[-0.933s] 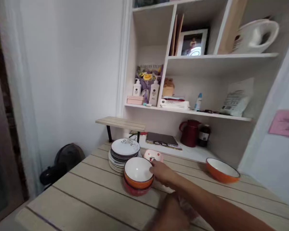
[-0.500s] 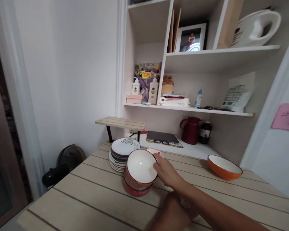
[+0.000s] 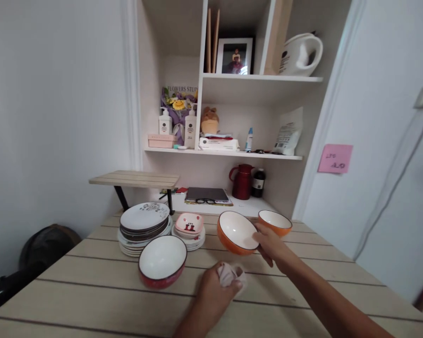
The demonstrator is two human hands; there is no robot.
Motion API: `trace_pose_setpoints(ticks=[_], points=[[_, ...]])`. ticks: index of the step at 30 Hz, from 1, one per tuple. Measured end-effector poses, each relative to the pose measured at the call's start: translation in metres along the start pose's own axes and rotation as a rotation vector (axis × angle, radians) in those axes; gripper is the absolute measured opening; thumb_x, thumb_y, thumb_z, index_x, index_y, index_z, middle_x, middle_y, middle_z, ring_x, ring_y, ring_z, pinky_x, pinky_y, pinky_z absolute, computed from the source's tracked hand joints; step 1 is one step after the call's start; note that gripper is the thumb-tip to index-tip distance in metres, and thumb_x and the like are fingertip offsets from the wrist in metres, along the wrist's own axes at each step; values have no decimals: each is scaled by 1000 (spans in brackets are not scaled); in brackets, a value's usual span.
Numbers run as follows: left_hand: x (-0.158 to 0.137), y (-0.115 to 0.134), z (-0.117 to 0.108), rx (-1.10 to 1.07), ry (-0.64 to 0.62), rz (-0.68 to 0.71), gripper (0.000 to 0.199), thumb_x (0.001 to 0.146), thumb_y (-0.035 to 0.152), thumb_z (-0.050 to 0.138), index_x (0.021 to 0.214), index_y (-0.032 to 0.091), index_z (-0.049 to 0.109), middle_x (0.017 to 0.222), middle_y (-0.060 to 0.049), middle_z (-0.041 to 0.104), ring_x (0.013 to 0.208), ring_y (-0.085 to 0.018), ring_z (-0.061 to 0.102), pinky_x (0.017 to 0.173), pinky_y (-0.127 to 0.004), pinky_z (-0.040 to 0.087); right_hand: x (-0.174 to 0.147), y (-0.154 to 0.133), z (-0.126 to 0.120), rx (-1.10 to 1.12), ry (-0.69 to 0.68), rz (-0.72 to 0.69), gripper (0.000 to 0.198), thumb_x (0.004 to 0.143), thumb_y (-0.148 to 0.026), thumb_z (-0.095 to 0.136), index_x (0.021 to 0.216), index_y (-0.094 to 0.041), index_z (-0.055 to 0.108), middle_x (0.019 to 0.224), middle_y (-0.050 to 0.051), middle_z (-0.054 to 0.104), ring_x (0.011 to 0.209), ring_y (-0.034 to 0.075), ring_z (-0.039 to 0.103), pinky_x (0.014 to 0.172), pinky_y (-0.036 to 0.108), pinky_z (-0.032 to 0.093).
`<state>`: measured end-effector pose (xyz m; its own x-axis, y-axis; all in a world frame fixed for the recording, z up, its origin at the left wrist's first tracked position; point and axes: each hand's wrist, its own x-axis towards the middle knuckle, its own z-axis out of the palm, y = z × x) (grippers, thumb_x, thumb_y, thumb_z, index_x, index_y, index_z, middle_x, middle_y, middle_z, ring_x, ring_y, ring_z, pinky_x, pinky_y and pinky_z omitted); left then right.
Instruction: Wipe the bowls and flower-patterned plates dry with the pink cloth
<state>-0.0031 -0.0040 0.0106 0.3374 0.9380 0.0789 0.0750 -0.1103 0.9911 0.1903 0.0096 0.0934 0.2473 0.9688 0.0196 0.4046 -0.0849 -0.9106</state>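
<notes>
My right hand grips the rim of an orange bowl, white inside with a dark edge, held tilted above the table. Bunched in my left hand is a pale cloth, just below that bowl. Behind my right hand, a second orange bowl sits on the table. To the left stands a red bowl with a white inside. Beyond it rises a stack of plates, the top one patterned. Small pink-rimmed square dishes rest on a few small plates.
The slatted wooden table meets a white shelf unit. A small wooden riser stands at the back left. Behind are a laptop with glasses on it, a red jug and a dark bottle.
My right hand has lifted the orange bowl off the red one and carried it right, towards the other orange bowl. The view has turned right, and my left hand with the cloth now shows clearly.
</notes>
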Motion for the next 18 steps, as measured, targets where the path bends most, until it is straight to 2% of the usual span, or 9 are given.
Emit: trace_pose_setpoints(ticks=[4,7,10,13,15,18], points=[[4,0,-5,127,107,79,18,68,34,70,78,20,65,73,-1,68,70,-17,61,62,-25,44,2,28,-7,-36,6,105,23,75,-17,41,95,-20,52,40,-11,39,24,8,28,26,20,18],[7,0,-12,112,292,63,33,65,50,72,73,19,62,64,-1,64,65,-19,58,59,-26,43,0,36,-6,-36,-16,133,22,74,-16,43,94,-20,53,40,-11,39,24,8,28,26,21,17],[9,0,-18,95,453,44,45,64,62,69,73,19,62,65,-4,64,67,-22,60,61,-30,45,0,37,-4,-22,-54,158,25,75,-16,45,98,-19,54,41,-10,40,24,9,30,26,22,17],[12,-1,-21,102,453,17,49,65,67,65,73,18,62,68,-5,66,69,-24,61,64,-32,46,-2,36,-5,3,-91,177,23,81,-20,46,102,-20,55,43,-10,40,26,9,31,28,22,20],[12,-2,-21,104,419,25,51,66,69,63,74,18,62,69,-5,66,71,-24,62,66,-32,47,-5,35,-7,19,-115,174,17,86,-29,47,97,-20,56,46,-9,40,29,9,32,31,22,20],[11,-2,-21,83,389,87,52,72,69,59,82,18,63,74,-4,68,75,-23,63,71,-31,47,-13,33,-7,31,-151,175,28,86,-48,53,85,-20,56,50,-6,47,35,8,38,34,21,21]])
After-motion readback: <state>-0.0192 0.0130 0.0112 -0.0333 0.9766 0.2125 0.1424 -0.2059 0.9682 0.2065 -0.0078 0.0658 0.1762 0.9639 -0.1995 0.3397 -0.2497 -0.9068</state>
